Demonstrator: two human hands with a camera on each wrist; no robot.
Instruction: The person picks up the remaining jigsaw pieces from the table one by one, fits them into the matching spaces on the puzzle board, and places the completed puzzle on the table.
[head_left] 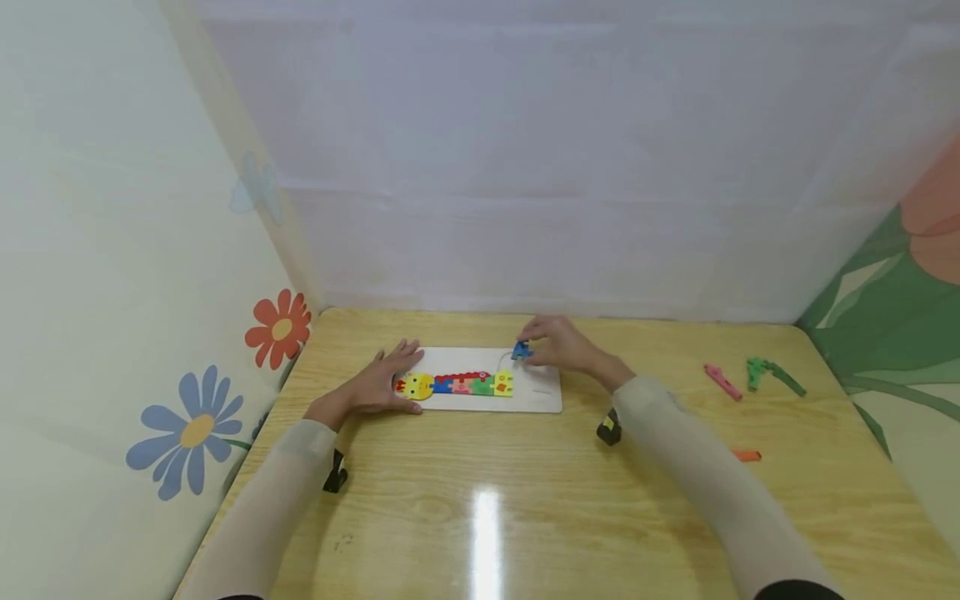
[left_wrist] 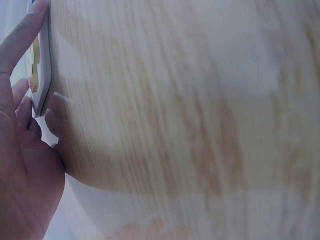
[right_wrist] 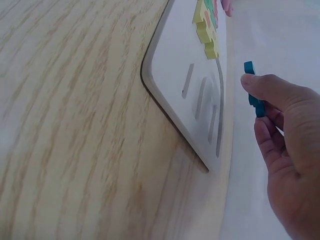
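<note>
A white puzzle board (head_left: 536, 398) lies on the wooden table, with a row of joined pieces on its left and middle. The row runs from a yellow giraffe head (head_left: 415, 386) through blue, pink and green pieces to a yellow piece (head_left: 503, 384). My left hand (head_left: 378, 383) rests on the board's left end, fingers spread, thumb along the near edge. Above the board's right part, my right hand (head_left: 567, 343) pinches a blue puzzle piece (right_wrist: 259, 107) between thumb and fingers. Grooves show in the board's right end in the right wrist view.
Loose pieces lie on the table to the right: a pink one (head_left: 722, 382), a green one (head_left: 753, 372), a dark green one (head_left: 786, 380) and an orange one (head_left: 747, 456) partly behind my right sleeve. A pale wall (head_left: 570, 208) stands behind the table.
</note>
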